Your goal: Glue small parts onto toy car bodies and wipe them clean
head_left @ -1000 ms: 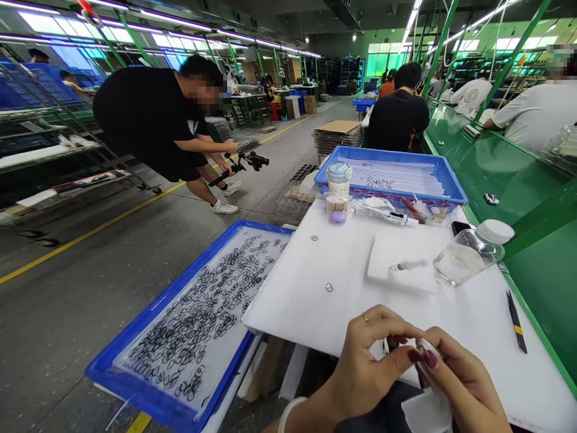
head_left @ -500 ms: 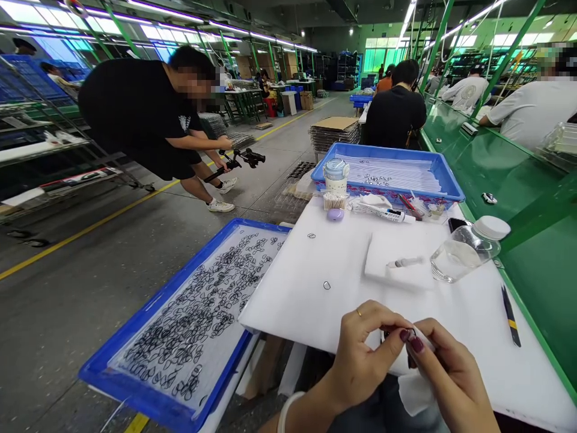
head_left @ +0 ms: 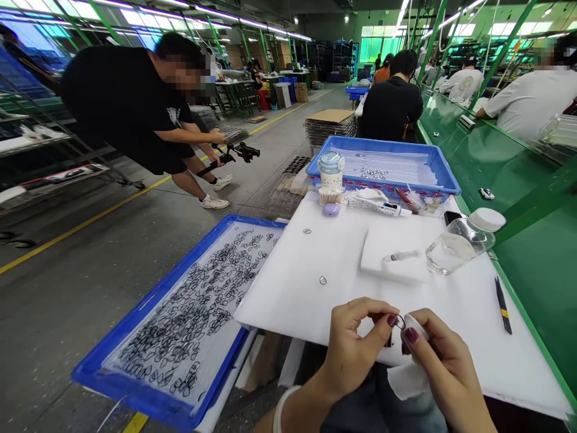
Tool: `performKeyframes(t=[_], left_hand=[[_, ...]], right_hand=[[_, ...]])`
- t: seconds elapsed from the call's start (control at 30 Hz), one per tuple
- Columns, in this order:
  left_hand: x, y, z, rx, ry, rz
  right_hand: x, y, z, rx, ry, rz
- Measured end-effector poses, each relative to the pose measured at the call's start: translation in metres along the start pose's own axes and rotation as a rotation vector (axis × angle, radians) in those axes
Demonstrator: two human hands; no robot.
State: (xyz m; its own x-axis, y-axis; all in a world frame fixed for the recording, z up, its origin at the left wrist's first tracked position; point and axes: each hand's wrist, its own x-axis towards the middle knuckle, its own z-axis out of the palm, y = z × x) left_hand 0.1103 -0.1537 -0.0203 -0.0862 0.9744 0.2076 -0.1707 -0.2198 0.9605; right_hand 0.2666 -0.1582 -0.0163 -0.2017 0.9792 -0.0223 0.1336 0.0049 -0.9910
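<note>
Over the near edge of the white-topped table (head_left: 279,282), my left hand (head_left: 354,349) pinches a small, thin black ring (head_left: 401,323) between thumb and forefinger. Close beside it, my right hand (head_left: 446,355) is closed on a white cloth (head_left: 408,382), part of it bunched at the fingertips and part hanging below. The ring's right side meets the cloth; whether the right fingers also grip the ring is hidden. Two similar loops lie on the table: a single loop (head_left: 323,280) and, farther back, another loop (head_left: 307,231).
A blue tray (head_left: 148,273) of many black loops is at left. On the table are a foam block (head_left: 374,240) bearing a syringe (head_left: 403,256), a bottle (head_left: 460,246), tweezers (head_left: 502,307) and a cup (head_left: 331,171). Behind sits a blue bin (head_left: 383,141). A person (head_left: 121,108) bends holding a camera.
My hands have drawn slightly apart at the fingertips, so more of the black ring shows between them. The whole view has shifted a little.
</note>
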Motion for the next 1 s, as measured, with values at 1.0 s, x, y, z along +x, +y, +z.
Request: performKeyframes(t=[1.0], left_hand=[[0.012, -0.032, -0.027, -0.379, 0.041, -0.28]], right_hand=[[0.11, -0.04, -0.124, -0.818, 0.939, -0.703]])
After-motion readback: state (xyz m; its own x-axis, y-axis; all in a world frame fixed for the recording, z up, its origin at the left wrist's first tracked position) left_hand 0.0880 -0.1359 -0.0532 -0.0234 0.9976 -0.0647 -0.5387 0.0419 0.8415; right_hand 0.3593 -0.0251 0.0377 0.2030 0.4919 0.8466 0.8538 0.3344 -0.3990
